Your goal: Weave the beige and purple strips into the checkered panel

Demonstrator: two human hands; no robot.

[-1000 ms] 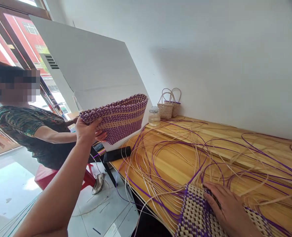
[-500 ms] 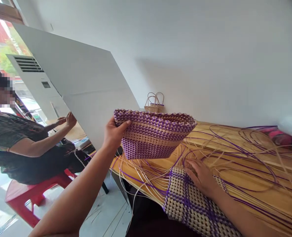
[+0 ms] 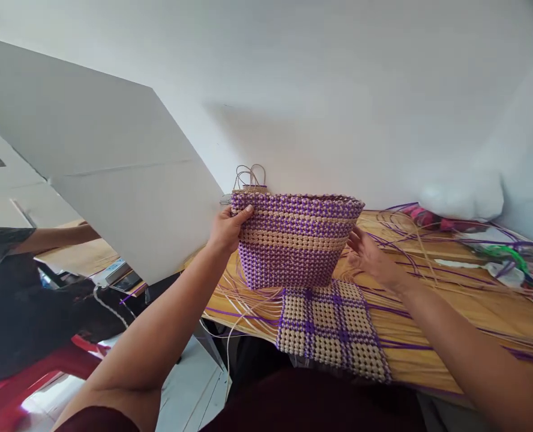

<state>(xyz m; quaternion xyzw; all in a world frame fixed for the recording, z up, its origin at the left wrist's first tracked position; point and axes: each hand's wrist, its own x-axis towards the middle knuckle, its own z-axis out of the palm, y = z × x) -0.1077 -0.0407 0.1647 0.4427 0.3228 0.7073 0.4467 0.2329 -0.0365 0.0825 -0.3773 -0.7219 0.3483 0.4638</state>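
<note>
A purple and tan woven basket (image 3: 293, 240) hangs upright above the table, its rim up. My left hand (image 3: 228, 229) grips its left upper side, thumb on the outer face and fingers hidden behind. Close by the basket's right side is my right hand (image 3: 369, 259), fingers apart, the fingertips partly behind the basket edge; I cannot tell whether they touch it. Beneath the basket, a flat woven piece (image 3: 334, 333) in tan squares with purple lines lies over the table's front edge, long loose strands running out from it on both sides.
The wooden table (image 3: 446, 306) carries purple and tan strands. Small handled baskets (image 3: 254, 188) stand behind. A white plastic bag (image 3: 462, 195) and green cords (image 3: 509, 258) are at the right. A person (image 3: 9, 300) sits left, beside a large white panel (image 3: 126, 180).
My right hand has left the flat woven piece and moved up to the basket's right side. The view has swung to the right, and the flat piece lies fully uncovered by my hand.
</note>
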